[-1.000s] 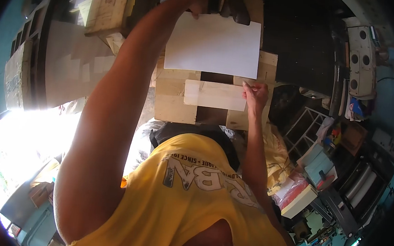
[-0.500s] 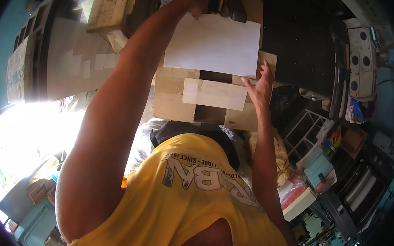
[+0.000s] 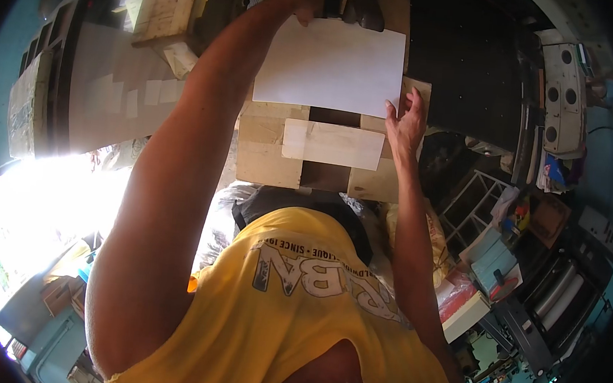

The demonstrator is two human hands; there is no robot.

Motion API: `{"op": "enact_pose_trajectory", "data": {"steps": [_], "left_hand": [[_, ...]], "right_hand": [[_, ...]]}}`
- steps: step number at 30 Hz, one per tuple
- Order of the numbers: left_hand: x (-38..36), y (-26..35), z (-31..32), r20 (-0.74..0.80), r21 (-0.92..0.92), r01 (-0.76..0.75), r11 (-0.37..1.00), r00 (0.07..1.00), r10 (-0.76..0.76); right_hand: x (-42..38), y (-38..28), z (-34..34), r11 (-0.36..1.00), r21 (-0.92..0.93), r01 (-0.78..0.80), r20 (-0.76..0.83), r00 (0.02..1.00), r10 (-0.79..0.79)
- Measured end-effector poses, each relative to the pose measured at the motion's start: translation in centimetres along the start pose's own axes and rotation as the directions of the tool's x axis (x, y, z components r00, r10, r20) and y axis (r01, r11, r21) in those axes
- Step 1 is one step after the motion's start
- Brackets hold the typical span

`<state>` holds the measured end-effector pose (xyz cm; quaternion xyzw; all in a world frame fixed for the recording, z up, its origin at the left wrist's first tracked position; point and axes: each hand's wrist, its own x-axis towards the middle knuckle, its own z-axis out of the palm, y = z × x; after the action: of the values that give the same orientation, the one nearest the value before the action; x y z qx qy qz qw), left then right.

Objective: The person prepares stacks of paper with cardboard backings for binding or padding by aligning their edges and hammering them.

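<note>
Handling a white sheet [image 3: 331, 64] at opposite ends

The white sheet lies flat across the tabletop [image 3: 270, 153], its near edge just short of a pale strip [image 3: 332, 144] and its far edge close against a dark part [image 3: 369, 13]. The left hand [image 3: 303, 5] is at the far edge, toward the left; its fingertips are hidden, so whether that grip is closed on the paper I cannot tell. The right hand [image 3: 407, 124] has its grip open at the near right corner, the thumb beside or over the corner and the fingers spread along the right edge; firm contact cannot be made out.

Light contact seems best here. Hard pressure from the thumb alone could crease the corner or swing the sheet askew. A finger laid along the right edge would guide it more evenly, with the left hand steadying the far end. The pale strip, running roughly parallel, offers a handy line for judging straightness.
</note>
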<state>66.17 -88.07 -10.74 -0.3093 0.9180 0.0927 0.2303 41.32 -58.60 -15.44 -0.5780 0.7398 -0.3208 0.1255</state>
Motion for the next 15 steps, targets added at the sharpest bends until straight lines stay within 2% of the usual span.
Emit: {"op": "enact_pose_trajectory", "data": {"steps": [1, 4, 5, 7, 8, 10, 12, 15], "left_hand": [[0.6, -0.5, 0.8, -0.015, 0.016, 0.013, 1.000, 1.000, -0.012], [1.8, -2.3, 2.8, -0.025, 0.027, 0.013, 1.000, 1.000, -0.012], [1.3, -2.5, 2.3, -0.006, 0.006, -0.013, 1.000, 1.000, 0.013], [0.5, -1.9, 1.8, -0.015, -0.035, 0.077, 0.996, 0.997, -0.078], [0.5, -0.8, 1.6, -0.041, -0.056, 0.189, 0.980, 0.981, -0.191], [0.5, -0.3, 1.8, -0.103, -0.052, 0.270, 0.962, 0.956, -0.274], [0.1, -0.7, 2.6, -0.174, 0.003, 0.219, 0.976, 0.961, -0.215], [-1.1, 1.6, 2.4, -0.253, -0.033, 0.278, 0.960, 0.927, -0.277]], "right_hand": [[0.1, -0.3, 0.0, 0.998, -0.038, 0.050, -0.033, 0.998, -0.051], [1.0, -2.5, -1.2, 0.911, -0.223, 0.346, -0.046, 0.930, -0.364], [1.0, -2.0, -0.8, 0.896, -0.228, 0.382, 0.000, 0.920, -0.392], [1.2, -0.4, 0.0, 0.861, -0.230, 0.454, 0.093, 0.891, -0.445], [1.3, -0.4, -0.1, 0.860, -0.233, 0.454, 0.107, 0.891, -0.441], [1.5, -0.3, -0.3, 0.857, -0.242, 0.454, 0.136, 0.891, -0.434], [1.8, -0.2, -0.4, 0.856, -0.234, 0.461, 0.147, 0.887, -0.437], [1.9, -0.4, -0.7, 0.825, -0.283, 0.489, 0.168, 0.872, -0.460]]}}
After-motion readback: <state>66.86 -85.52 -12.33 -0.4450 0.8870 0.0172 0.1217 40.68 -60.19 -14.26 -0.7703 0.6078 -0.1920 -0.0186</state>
